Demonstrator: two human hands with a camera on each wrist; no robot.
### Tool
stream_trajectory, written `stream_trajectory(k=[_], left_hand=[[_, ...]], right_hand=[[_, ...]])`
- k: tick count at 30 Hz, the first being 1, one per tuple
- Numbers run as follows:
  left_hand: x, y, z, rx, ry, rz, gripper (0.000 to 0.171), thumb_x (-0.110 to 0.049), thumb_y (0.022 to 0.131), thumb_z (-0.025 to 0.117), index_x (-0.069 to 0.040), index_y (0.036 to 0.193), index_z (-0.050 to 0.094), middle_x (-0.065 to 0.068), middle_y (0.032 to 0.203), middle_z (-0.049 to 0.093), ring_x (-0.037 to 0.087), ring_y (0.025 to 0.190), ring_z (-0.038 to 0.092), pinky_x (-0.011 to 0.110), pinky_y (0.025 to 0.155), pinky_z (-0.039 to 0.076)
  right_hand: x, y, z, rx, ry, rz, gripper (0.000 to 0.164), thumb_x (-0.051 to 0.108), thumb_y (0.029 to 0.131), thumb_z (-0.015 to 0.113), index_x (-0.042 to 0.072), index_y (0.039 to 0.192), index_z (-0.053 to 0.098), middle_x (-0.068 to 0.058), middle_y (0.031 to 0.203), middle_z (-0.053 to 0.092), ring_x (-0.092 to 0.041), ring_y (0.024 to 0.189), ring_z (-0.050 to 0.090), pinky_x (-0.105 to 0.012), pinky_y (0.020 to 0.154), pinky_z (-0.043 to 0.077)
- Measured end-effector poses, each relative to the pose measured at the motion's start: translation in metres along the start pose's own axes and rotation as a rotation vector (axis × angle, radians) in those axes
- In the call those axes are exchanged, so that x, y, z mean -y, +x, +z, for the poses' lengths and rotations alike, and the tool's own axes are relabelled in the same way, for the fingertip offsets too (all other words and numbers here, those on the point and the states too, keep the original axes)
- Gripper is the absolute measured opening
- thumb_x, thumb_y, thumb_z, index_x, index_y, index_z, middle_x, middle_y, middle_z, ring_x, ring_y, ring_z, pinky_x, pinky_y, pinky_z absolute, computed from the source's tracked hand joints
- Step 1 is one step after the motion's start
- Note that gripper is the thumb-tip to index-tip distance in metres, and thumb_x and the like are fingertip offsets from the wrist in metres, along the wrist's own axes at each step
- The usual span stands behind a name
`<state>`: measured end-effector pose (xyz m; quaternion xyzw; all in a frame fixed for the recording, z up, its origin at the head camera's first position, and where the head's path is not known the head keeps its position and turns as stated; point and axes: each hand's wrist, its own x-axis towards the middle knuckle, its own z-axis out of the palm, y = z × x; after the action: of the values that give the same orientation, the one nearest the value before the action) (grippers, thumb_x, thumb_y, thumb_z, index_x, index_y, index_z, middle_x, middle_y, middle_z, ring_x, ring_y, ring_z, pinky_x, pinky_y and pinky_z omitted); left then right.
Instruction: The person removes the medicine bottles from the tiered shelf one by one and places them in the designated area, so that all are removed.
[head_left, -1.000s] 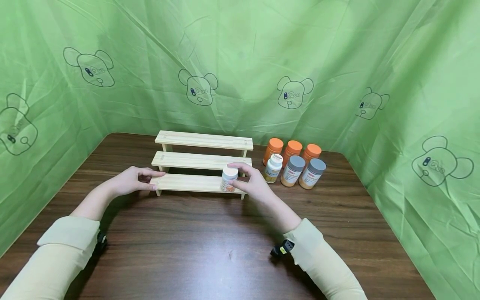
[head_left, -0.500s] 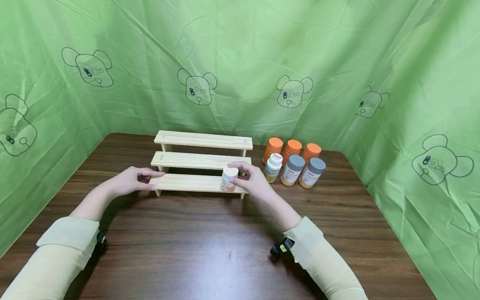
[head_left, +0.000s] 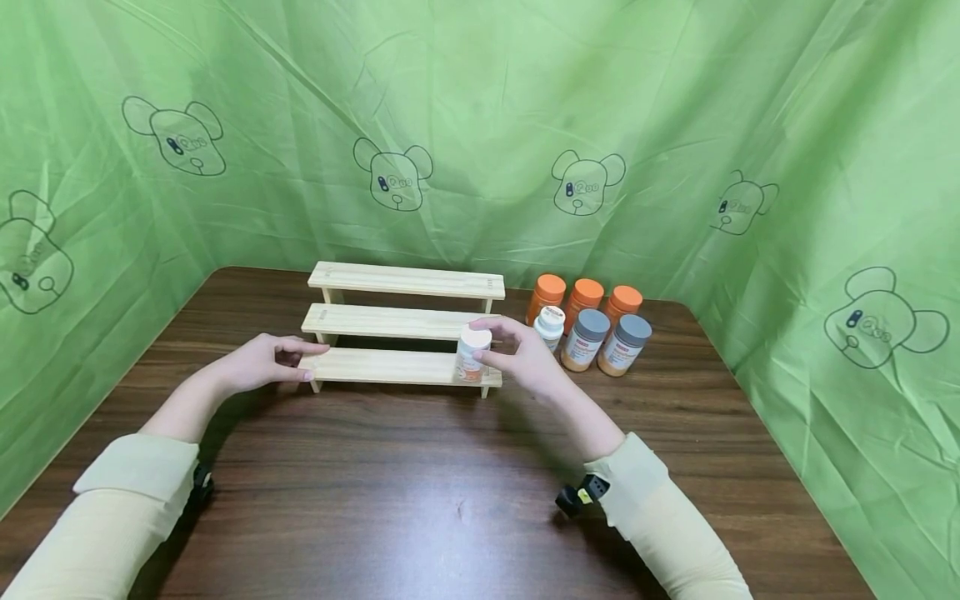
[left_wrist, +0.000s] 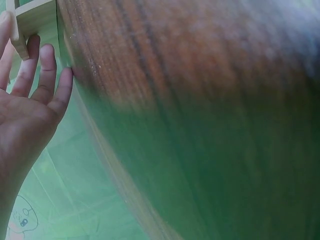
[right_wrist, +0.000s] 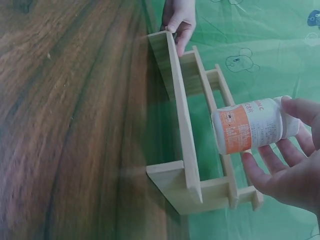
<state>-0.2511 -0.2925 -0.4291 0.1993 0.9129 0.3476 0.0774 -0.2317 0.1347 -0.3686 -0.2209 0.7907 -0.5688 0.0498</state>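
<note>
My right hand (head_left: 531,362) holds a white pill bottle (head_left: 471,357) with its thumb and fingertips near the cap. Upright in the head view, the bottle overlaps the right end of the lowest step of a three-tier wooden rack (head_left: 397,321). From the right wrist, the bottle's orange and white label (right_wrist: 237,130) shows, and a gap separates its base from the front plank (right_wrist: 184,120). At the rack's left end, my left hand (head_left: 258,364) grips the lowest step, thumb at the front edge and a finger at the back.
Right of the rack stand orange-capped bottles (head_left: 550,292), two grey-capped bottles (head_left: 585,340) and a white bottle (head_left: 550,325), partly hidden by my right hand. A green curtain (head_left: 480,125) encloses the back and sides of the brown wooden table (head_left: 390,500).
The right hand has shifted a little to the right with the pill bottle, which was over the step further left before. The left hand and the rack stay put.
</note>
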Motion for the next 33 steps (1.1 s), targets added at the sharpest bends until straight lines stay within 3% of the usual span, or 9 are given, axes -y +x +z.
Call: stream_trajectory(k=[4, 11, 20, 33], left_hand=[[-0.002, 0.0, -0.001, 0.0, -0.002, -0.002, 0.05, -0.038, 0.08, 0.073, -0.022, 0.127, 0.062, 0.01, 0.125, 0.061, 0.02, 0.109, 0.053, 0.025, 0.086, 0.041], [-0.003, -0.002, 0.0, 0.0, -0.02, 0.003, 0.051, -0.036, 0.081, 0.074, -0.02, 0.127, 0.062, 0.008, 0.12, 0.064, 0.015, 0.099, 0.054, 0.025, 0.083, 0.042], [0.0, -0.001, 0.0, 0.0, -0.008, -0.006, 0.051, -0.038, 0.08, 0.074, -0.023, 0.127, 0.062, 0.005, 0.118, 0.064, 0.014, 0.098, 0.054, 0.025, 0.084, 0.041], [0.001, 0.0, 0.001, 0.009, -0.029, -0.01, 0.052, -0.038, 0.08, 0.074, -0.022, 0.128, 0.062, 0.004, 0.109, 0.064, 0.014, 0.087, 0.054, 0.022, 0.076, 0.04]], right_hand=[[-0.001, -0.004, -0.008, -0.003, 0.006, 0.0, 0.037, 0.018, 0.084, 0.073, 0.02, 0.119, 0.062, 0.001, 0.119, 0.062, -0.02, 0.108, 0.058, -0.039, 0.088, 0.048], [0.005, -0.015, -0.025, -0.009, -0.002, -0.002, 0.038, 0.016, 0.085, 0.071, 0.015, 0.121, 0.061, -0.004, 0.117, 0.063, -0.025, 0.107, 0.057, -0.034, 0.085, 0.048], [0.008, -0.025, -0.048, -0.014, 0.018, -0.017, 0.038, 0.012, 0.085, 0.071, 0.011, 0.121, 0.061, -0.004, 0.118, 0.061, -0.018, 0.113, 0.056, -0.032, 0.089, 0.047], [-0.005, -0.042, -0.075, -0.032, -0.016, 0.001, 0.039, 0.013, 0.083, 0.073, 0.008, 0.12, 0.06, -0.003, 0.116, 0.063, -0.018, 0.108, 0.057, -0.032, 0.084, 0.05]])
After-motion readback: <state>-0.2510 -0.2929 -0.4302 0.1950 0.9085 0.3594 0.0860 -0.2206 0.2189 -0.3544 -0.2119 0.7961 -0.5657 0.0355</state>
